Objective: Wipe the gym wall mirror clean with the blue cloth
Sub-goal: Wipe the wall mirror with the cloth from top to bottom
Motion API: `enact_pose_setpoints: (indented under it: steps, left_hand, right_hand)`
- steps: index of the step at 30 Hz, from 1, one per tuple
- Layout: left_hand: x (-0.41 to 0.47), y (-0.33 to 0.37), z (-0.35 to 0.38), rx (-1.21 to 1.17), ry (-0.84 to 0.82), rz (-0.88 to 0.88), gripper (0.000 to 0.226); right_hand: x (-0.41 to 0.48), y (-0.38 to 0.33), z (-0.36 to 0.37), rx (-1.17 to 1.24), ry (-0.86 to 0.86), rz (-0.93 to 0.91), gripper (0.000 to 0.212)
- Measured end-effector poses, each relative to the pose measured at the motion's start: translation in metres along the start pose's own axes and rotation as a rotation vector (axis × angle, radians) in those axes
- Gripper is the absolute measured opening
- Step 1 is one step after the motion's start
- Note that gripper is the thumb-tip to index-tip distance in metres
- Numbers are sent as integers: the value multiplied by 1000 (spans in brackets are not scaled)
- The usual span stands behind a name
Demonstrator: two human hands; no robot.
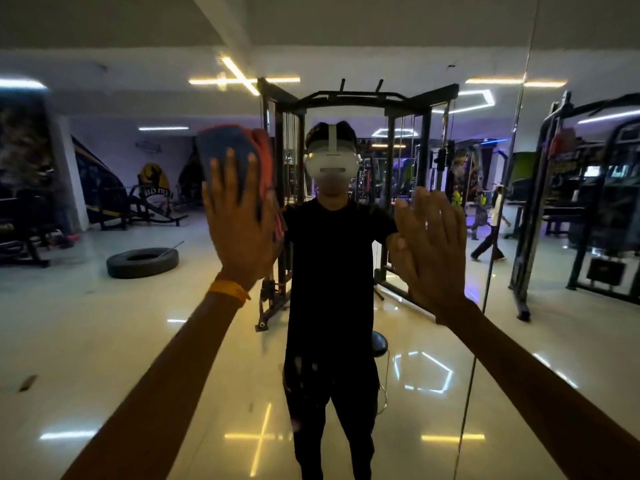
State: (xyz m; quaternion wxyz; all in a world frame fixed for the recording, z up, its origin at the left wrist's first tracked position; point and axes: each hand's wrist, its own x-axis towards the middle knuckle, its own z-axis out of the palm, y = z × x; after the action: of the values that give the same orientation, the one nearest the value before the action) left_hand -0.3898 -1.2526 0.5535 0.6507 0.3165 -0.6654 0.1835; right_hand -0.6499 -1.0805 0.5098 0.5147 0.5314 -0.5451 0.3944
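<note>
- The fingers [230, 168] of the left hand [239, 216] are straight and a little spread. They press flat on the cloth [225, 140]; they do not pinch it.
- The fingers [424, 206] of the right hand [429, 244] are also straight and nearly together, with the palm toward the glass and nothing in it. I cannot tell for sure if this palm touches the glass.
- The cloth is blue, with an orange-red edge along its right side and a bit over the top. It is folded into a thick pad. The upper part shows above the fingertips; the lower part is hidden under the palm.
- The cloth lies against the mirror [104, 323], up on the left, at the height of the reflected head and just beside it.
- Count: one cloth, two hands, one yellow band [228, 292] on the left wrist.
- The mirror fills nearly the whole view. One slanting seam [485, 306] crosses it right of the right hand.
- In the glass there is one person in black [332, 271] with a white headset [330, 161], and behind them one black rack [360, 98].
- Also reflected: one tyre [142, 261] flat on the shiny floor at the left, and one walker [491, 230] far at the right.
</note>
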Motion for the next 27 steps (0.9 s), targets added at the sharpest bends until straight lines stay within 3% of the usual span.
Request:
enact_pose_setpoints:
  steps: [2, 3, 5, 7, 9, 12, 15, 19, 21, 27]
  left_hand:
    - [-2, 21, 0, 5, 52, -121, 60]
    - [-14, 36, 3, -1, 21, -74, 60]
    - [-50, 60, 4, -18, -121, 199, 59]
    - [-66, 44, 0, -30, -190, 344, 58]
    - [-55, 7, -6, 18, -105, 252, 61]
    - [-35, -34, -12, 73, 69, -85, 64]
    - [-60, -6, -5, -4, 78, -216, 61]
    - [-180, 44, 3, -78, -279, 253, 61]
    - [-218, 24, -1, -74, -331, 320, 60]
    - [-194, -68, -14, -12, -95, -157, 63]
  right_hand:
    - [10, -5, 2, 34, -1, 7, 52]
    - [13, -7, 3, 37, -6, 1, 52]
    - [12, -13, 7, 10, -41, -32, 52]
    - [3, -16, 8, 12, -68, -55, 53]
    - [-11, -12, 5, 45, -52, -38, 53]
    - [-31, -3, -3, 56, 0, 25, 53]
    - [-48, -15, 0, 55, -28, 62, 55]
    - [-69, -37, 10, 50, -75, 75, 55]
    - [-88, -38, 9, 68, -118, 60, 54]
    - [-140, -25, -1, 105, -105, 119, 60]
